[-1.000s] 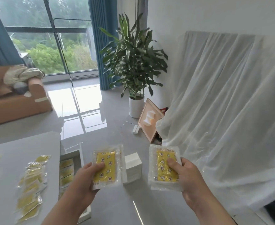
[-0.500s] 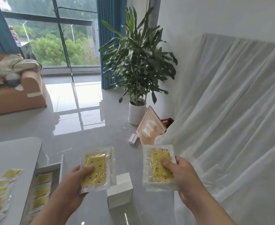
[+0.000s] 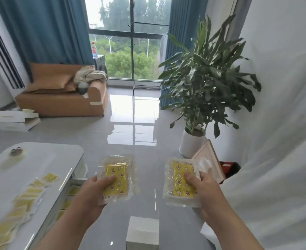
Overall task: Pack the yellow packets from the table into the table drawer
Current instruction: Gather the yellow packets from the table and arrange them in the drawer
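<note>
Two hands are raised over the floor just to the right of the surface (image 3: 40,159), each with its own load. The left hand (image 3: 92,192) pinches one yellow packet (image 3: 115,179) in clear wrap, thumb pressed on the printed yellow face and fingers curled beneath. The right hand (image 3: 204,192), farther from the surface, grips a second yellow packet (image 3: 182,181) in the same way; this one looks thicker, and I cannot tell whether it is more than one. On the surface itself a trail of loose packets (image 3: 22,201) lies overlapping along the near right side, and a small round object (image 3: 16,151) sits near its far end. At the right edge of the surface the drawer (image 3: 77,179) stands open, with stored packets (image 3: 72,191) showing inside. A white box (image 3: 142,231) stands on the floor to the right of the surface, below the hands. Beyond the surface are an orange sofa (image 3: 62,94) and, farther right, a potted plant (image 3: 206,78).
</note>
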Demonstrator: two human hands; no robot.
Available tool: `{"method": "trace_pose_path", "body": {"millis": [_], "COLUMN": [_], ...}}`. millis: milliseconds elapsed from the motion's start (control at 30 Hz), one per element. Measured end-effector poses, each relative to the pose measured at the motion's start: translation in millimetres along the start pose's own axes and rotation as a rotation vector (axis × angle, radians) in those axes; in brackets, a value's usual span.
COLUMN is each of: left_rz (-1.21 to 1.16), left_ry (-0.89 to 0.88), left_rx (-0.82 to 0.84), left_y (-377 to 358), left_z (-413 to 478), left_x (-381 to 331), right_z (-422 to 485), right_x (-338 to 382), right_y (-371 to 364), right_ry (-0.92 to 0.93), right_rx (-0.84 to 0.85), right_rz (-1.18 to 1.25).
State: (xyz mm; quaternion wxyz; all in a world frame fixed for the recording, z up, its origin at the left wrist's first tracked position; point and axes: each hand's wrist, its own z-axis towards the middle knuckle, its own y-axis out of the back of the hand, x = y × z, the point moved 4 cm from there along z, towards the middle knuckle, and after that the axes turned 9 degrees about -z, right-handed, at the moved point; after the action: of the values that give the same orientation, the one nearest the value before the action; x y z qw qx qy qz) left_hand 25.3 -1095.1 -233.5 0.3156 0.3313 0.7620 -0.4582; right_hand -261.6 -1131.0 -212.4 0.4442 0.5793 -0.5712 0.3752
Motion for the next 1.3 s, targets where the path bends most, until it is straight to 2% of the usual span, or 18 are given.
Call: {"method": "trace_pose_path", "body": {"millis": [267,533,733,933,1100,1300], "left_rz": [-0.108,-0.245,-0.37,-0.459,-0.513,-0.564], "left_ry": [-0.168,-0.254,-0.294,-0.343,-0.393,-0.484], "left_rx": [-0.218,-0.452,-0.615,-0.722,-0.764,-0.811], "left_y": [-15,43,127,221,286,332], "left_z": [6,7,27,59,75,71], "left_x": [3,-4,-27,-84,-137,-174], "right_z": [87,133,159,178,180,178], "right_x": [16,6,0,22,43,47], "right_y": [-21,-106,-221,-366,-467,-550], "right_ry": [0.014,-0.003,-0.05,0.008,0.032,0.032], "right_rx": [0.244,0.469,0.61,0.761,0.835,0.916], "right_rz": [-0.086,-0.2,-0.296,-0.395,-0.426,-0.486]}}
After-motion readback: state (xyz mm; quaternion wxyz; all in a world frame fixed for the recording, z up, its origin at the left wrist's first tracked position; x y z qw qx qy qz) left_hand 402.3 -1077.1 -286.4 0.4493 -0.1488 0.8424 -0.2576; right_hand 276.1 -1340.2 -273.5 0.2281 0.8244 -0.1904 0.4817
